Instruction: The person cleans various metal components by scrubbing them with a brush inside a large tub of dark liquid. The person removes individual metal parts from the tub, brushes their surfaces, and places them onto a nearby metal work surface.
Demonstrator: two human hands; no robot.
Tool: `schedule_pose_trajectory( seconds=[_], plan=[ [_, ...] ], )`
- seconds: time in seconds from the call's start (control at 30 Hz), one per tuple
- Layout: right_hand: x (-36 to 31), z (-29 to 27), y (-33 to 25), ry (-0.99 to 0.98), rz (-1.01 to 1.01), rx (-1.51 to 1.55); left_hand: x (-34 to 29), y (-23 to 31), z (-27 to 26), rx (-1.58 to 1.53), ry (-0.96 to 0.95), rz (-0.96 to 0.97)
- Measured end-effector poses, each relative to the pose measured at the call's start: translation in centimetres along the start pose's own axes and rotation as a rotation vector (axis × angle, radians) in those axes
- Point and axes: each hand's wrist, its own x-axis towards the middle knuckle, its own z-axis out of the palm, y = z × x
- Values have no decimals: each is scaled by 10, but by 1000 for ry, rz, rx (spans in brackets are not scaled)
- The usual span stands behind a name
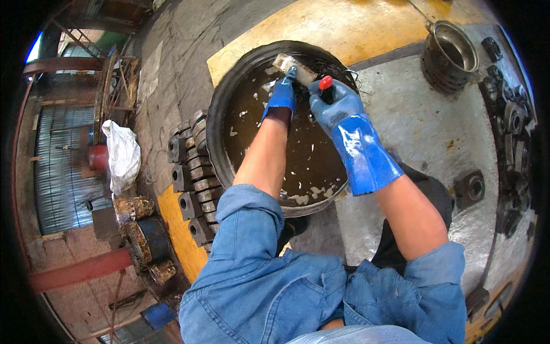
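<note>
My left hand (282, 93), in a blue rubber glove, grips a small block-like part (301, 67) with a pale, worn face. Its thumb lies on the part, and the other fingers are hidden. Close on its right, my gloved right hand (338, 106) is closed around a tool with a red handle end (326, 82). The tool's working end is hidden, so its kind cannot be made out. Both hands are over the far side of a large round black basin (216, 123) of dark brown liquid, with pale foam patches floating on it.
Dark metal blocks with holes (189, 204) stand in a row left of the basin. A dark metal pot (450, 57) stands at the far right. Several black metal parts (513, 123) line the right edge, and one holed block (471, 188) sits nearer. A white sack (121, 155) is at left.
</note>
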Motion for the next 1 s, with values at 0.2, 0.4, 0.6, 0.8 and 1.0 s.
schedule_pose_trajectory(
  seconds=[0.2,0.4,0.6,0.8,1.0],
  plan=[
    [4,0,-30,17,6,60,25,-47,-47,-512,-269,-138],
    [17,-23,-33,97,-44,3,-28,-36,-56,-377,-293,-258],
    [-1,-36,-62,-19,27,73,-80,-67,-98,-237,-300,-441],
    [-15,-46,-74,-106,-7,-104,-169,-47,-131,67,-370,-456],
    [-26,-39,-57,-27,-171,-251,-187,-83,-154,366,-333,-64]
  ],
)
